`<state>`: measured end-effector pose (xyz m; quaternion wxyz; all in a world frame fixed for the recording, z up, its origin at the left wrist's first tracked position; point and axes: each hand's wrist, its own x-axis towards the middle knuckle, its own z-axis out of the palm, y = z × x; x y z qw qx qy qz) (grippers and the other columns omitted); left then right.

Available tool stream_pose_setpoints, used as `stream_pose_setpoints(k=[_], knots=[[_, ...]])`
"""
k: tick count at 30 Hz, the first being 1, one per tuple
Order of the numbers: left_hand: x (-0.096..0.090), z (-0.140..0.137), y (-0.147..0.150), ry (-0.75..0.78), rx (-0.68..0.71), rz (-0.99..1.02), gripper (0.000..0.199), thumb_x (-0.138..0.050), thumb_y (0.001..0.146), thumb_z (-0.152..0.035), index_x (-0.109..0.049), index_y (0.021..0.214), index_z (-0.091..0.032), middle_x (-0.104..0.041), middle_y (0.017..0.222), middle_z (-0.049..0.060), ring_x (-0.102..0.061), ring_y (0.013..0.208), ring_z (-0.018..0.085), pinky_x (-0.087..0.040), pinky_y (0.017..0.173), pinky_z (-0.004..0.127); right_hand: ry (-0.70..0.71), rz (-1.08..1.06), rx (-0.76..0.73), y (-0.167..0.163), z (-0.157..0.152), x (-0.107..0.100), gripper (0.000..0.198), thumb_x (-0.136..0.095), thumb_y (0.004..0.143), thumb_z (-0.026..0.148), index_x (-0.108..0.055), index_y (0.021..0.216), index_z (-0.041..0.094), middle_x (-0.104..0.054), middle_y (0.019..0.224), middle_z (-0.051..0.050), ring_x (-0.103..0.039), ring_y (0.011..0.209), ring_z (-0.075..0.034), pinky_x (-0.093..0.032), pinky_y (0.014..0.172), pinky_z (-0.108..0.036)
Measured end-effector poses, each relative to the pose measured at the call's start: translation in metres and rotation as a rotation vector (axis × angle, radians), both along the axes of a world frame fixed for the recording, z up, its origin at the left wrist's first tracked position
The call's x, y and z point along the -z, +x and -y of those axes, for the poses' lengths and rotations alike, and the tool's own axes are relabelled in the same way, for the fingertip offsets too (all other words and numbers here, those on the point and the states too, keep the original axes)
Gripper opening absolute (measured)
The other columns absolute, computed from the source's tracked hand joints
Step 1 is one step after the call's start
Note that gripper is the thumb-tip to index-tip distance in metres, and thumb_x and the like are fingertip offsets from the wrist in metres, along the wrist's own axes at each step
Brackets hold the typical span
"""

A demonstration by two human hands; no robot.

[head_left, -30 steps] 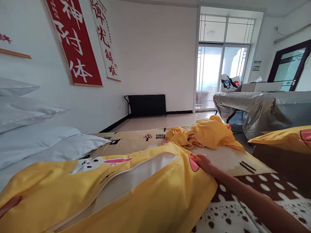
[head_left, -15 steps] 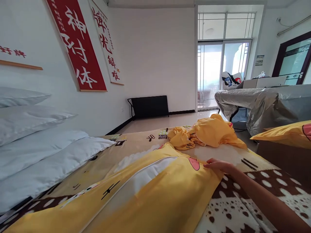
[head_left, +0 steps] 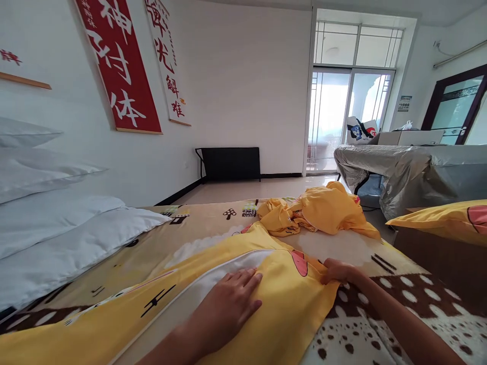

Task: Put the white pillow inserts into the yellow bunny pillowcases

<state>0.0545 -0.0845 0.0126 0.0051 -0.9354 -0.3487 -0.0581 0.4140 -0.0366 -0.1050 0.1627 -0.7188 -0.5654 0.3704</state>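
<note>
The fingers of the right hand (head_left: 338, 271) are closed on the edge of the yellow cover (head_left: 283, 304), near a pink patch. The left hand (head_left: 232, 301) lies palm down on the same cover, fingers close together and thumb a little apart, beside its long opening (a pale layer shows through there). The cover is spread across the patterned blanket (head_left: 205, 215) in front of the person, running off the bottom of the view. Just past its far end sits a crumpled heap of yellow cloth (head_left: 327, 208). White pillows (head_left: 83, 248) are stacked on the left; on the right, a yellow pillow (head_left: 437, 223) rests on a brown box (head_left: 437, 268). Beyond that, a worktop (head_left: 403, 157) draped in shiny sheeting carries a white carton (head_left: 413, 137) and a printed bag (head_left: 359, 131). Red and white scrolls (head_left: 129, 76) hang on the left wall.
</note>
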Motion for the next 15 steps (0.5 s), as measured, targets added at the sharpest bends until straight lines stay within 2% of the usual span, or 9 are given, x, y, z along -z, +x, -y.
stream_pose_setpoints(k=[3,6,8,9,11,13,15], knots=[[0.011,-0.008,0.003,-0.035,-0.063,-0.025,0.048,-0.035,0.091,-0.045,-0.049,0.130,-0.020,-0.053,0.133,0.011,-0.050,0.120,0.029,-0.038,0.100,0.049,-0.076,0.078,-0.022,0.013,0.006,0.000,0.019,-0.068,0.051,0.028,-0.056,0.064,0.021,-0.058,0.050,-0.002,-0.058,0.048,-0.020,-0.042,0.040,-0.028],[0.016,-0.013,-0.002,-0.075,-0.084,-0.001,0.050,-0.037,0.091,-0.045,-0.047,0.132,-0.020,-0.054,0.132,0.010,-0.050,0.119,0.026,-0.037,0.102,0.046,-0.018,0.188,0.006,0.022,0.010,-0.008,0.019,-0.069,0.052,0.025,-0.059,0.068,0.021,-0.064,0.061,-0.007,-0.065,0.063,-0.029,-0.048,0.049,-0.035],[0.016,-0.014,-0.004,-0.087,-0.083,0.018,0.050,-0.039,0.090,-0.045,-0.047,0.132,-0.021,-0.055,0.131,0.009,-0.051,0.119,0.026,-0.037,0.102,0.044,0.123,0.267,0.054,0.018,0.011,-0.016,0.023,-0.064,0.063,0.027,-0.062,0.083,0.018,-0.067,0.088,-0.015,-0.064,0.089,-0.035,-0.051,0.070,-0.042],[0.015,-0.015,-0.004,-0.082,-0.079,0.025,0.050,-0.039,0.090,-0.045,-0.046,0.132,-0.021,-0.055,0.131,0.009,-0.051,0.118,0.026,-0.037,0.101,0.044,0.203,0.297,0.079,0.013,0.012,-0.019,0.030,-0.058,0.071,0.030,-0.061,0.097,0.017,-0.064,0.106,-0.017,-0.059,0.104,-0.034,-0.048,0.083,-0.044],[0.015,-0.015,-0.002,-0.060,-0.065,0.024,0.049,-0.038,0.090,-0.045,-0.045,0.134,-0.023,-0.055,0.131,0.009,-0.051,0.118,0.026,-0.038,0.099,0.044,0.383,0.318,0.075,-0.006,0.013,-0.022,0.043,-0.042,0.085,0.035,-0.048,0.125,0.020,-0.048,0.134,-0.014,-0.045,0.125,-0.029,-0.035,0.102,-0.043],[0.016,-0.015,0.000,-0.034,-0.054,0.007,0.048,-0.035,0.091,-0.044,-0.045,0.134,-0.025,-0.055,0.131,0.009,-0.051,0.117,0.027,-0.039,0.098,0.046,0.545,0.278,-0.040,-0.032,0.016,-0.017,0.053,-0.031,0.091,0.042,-0.032,0.140,0.024,-0.036,0.146,-0.008,-0.035,0.133,-0.023,-0.026,0.109,-0.040],[0.018,-0.015,0.000,-0.022,-0.060,-0.017,0.047,-0.033,0.092,-0.044,-0.047,0.132,-0.026,-0.055,0.131,0.009,-0.051,0.118,0.028,-0.039,0.097,0.048,0.629,0.213,-0.211,-0.056,0.018,-0.006,0.061,-0.029,0.091,0.049,-0.022,0.146,0.024,-0.028,0.151,-0.005,-0.026,0.138,-0.022,-0.021,0.112,-0.039]])
